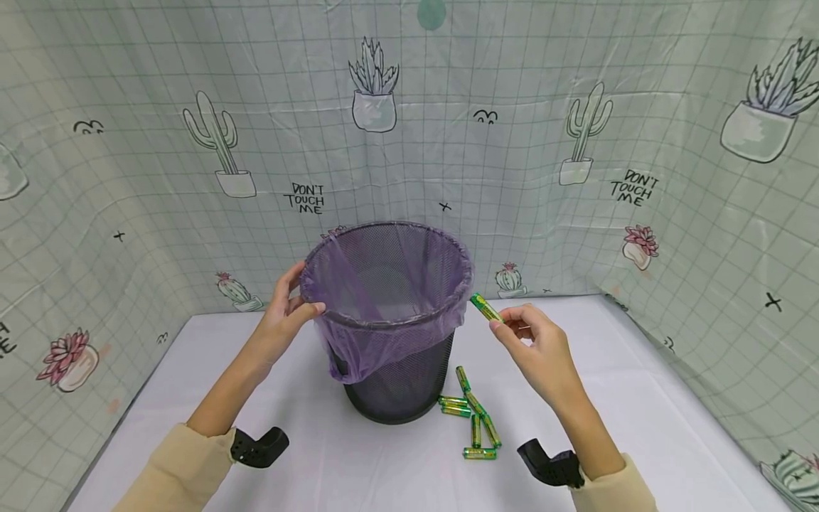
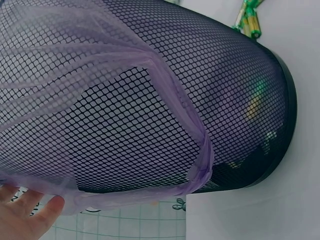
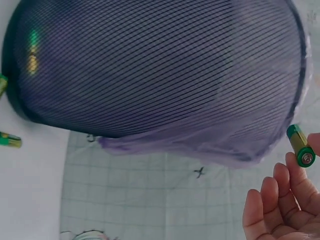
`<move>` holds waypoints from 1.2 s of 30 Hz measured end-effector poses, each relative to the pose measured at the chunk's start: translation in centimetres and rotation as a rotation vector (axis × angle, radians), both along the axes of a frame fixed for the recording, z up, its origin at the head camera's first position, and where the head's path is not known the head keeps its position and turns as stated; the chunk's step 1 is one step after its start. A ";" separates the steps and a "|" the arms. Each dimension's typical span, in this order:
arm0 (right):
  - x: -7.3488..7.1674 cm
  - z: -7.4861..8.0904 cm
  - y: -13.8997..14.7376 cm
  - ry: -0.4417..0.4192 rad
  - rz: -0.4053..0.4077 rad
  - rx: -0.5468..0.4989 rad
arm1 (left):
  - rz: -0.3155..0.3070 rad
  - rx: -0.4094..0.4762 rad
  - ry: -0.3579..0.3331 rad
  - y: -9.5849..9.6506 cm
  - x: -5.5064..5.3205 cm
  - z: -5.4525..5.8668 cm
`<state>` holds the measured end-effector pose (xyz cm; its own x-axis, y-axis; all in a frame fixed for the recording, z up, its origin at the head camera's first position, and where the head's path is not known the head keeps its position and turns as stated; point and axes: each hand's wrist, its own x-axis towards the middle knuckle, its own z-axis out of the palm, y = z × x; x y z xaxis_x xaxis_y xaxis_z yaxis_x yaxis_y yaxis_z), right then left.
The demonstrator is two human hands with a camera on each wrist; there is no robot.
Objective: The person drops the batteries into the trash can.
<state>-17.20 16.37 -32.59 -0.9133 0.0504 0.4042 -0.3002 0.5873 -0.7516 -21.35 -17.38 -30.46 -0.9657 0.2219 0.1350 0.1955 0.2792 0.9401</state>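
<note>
A black mesh trash bin (image 1: pixel 409 384) stands upright, lined with a translucent purple trash bag (image 1: pixel 384 348) folded over its rim. My left hand (image 1: pixel 284 309) holds the bin's left side at the rim, thumb toward the front and fingers behind. To the right of the rim, my right hand (image 1: pixel 534 341) pinches a green and gold battery (image 1: pixel 486 308) between thumb and fingers, raised above the table. In the right wrist view that battery (image 3: pixel 301 146) shows one end, close by the bag's edge. Through the mesh, a blurred green and gold shape (image 2: pixel 256 101) shows low in the bin.
Several loose batteries (image 1: pixel 475 404) lie on the white table (image 1: pixel 563 412) at the bin's front right. A grid-patterned curtain (image 1: pixel 441 163) with plant drawings encloses the back and sides. Each wrist wears a black mount (image 1: pixel 259 448).
</note>
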 end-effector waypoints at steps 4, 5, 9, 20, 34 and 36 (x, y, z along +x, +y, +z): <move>-0.1 1.0 -0.7 0.042 0.027 -0.005 | 0.001 0.003 0.000 0.0 0.0 0.0; -0.1 1.2 -0.9 0.052 0.036 -0.005 | 0.001 0.004 0.000 0.0 0.0 0.0; -0.2 1.9 -1.7 0.079 0.063 0.001 | 0.002 0.001 -0.002 0.0 0.1 0.0; -0.7 3.7 -4.7 0.178 0.188 0.058 | 0.000 0.001 0.001 0.1 0.0 0.0; -1.3 3.8 -6.1 0.196 0.228 0.128 | 0.008 -0.009 -0.005 0.0 0.1 0.1; -1.3 3.9 -6.1 0.192 0.231 0.134 | 0.008 -0.010 -0.006 0.0 0.1 0.1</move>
<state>-18.48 10.26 -28.72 -0.8005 -0.2150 0.5594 -0.5663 0.5769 -0.5887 -21.25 -17.40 -30.33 -0.9683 0.2151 0.1268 0.1874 0.2903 0.9384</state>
